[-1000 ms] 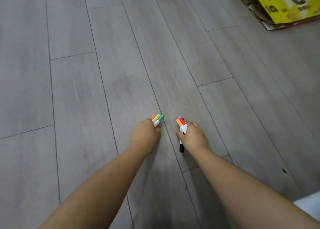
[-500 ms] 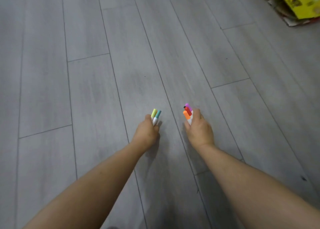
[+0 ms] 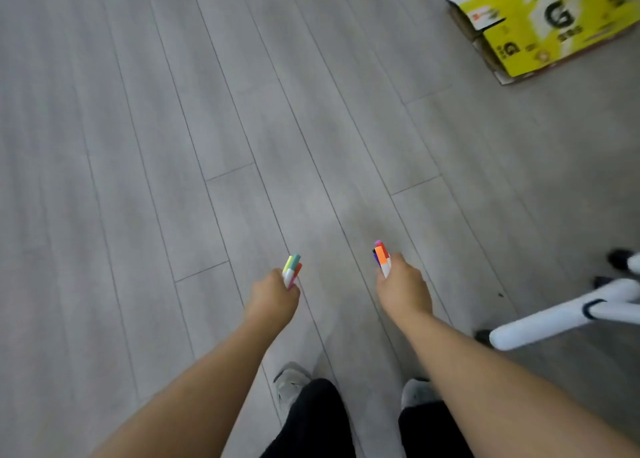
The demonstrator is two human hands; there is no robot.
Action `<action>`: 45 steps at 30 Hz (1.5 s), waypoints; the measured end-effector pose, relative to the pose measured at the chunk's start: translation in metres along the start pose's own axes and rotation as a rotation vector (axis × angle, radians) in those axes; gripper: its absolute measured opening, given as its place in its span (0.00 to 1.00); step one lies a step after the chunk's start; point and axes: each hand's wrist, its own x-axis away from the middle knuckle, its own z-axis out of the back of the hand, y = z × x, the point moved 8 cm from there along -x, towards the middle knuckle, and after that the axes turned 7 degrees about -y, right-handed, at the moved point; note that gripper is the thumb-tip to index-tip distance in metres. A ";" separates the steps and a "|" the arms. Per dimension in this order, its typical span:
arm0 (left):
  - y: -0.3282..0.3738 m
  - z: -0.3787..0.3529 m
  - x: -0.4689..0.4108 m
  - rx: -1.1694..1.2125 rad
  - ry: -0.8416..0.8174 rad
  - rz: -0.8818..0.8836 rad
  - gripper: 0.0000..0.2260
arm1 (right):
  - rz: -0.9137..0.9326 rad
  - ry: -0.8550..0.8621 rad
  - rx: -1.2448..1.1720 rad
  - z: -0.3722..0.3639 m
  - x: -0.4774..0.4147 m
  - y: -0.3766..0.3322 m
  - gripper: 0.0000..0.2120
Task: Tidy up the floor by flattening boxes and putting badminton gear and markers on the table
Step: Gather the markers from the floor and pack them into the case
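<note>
My left hand (image 3: 273, 300) is closed around a small bundle of markers (image 3: 292, 270) with yellow-green, teal and red-orange caps pointing away from me. My right hand (image 3: 403, 289) grips a second bundle of markers (image 3: 382, 257) with orange, purple and pink caps. Both fists hang above the grey plank floor (image 3: 173, 146), well clear of it. A flattened yellow cardboard box (image 3: 540, 21) with black lettering lies on the floor at the far right. No table or badminton gear is in view.
White chair legs with black castors (image 3: 554, 319) reach in from the right edge, close to my right forearm. My grey-socked feet (image 3: 291, 385) and black trousers show at the bottom. The floor ahead and to the left is bare planks.
Both hands have lifted from the floor with their markers as I rose; a black-bodied marker under the right hand is no longer on the floor. My feet and the chair legs came into view.
</note>
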 end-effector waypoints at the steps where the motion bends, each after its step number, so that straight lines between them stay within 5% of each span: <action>1: 0.015 0.016 0.027 0.002 -0.011 -0.008 0.09 | -0.016 -0.011 -0.018 0.025 0.025 -0.007 0.08; 12: 0.255 0.161 0.291 -0.154 -0.110 -0.254 0.12 | -0.163 0.101 -0.121 0.332 0.263 -0.036 0.06; 19: 0.421 0.088 0.412 -0.377 -0.249 -0.513 0.13 | -0.359 0.291 -0.245 0.468 0.368 0.098 0.06; 31: 0.583 -0.135 0.512 -0.793 -0.360 -0.708 0.12 | -0.709 0.302 -0.639 0.484 0.448 0.379 0.05; 38: 0.614 -0.194 0.499 -0.764 -0.393 -0.623 0.21 | -0.717 0.233 -0.841 0.468 0.409 0.413 0.17; 45: 0.651 -0.226 0.507 -0.771 -0.471 -0.731 0.26 | -0.736 0.420 -0.835 0.491 0.369 0.402 0.23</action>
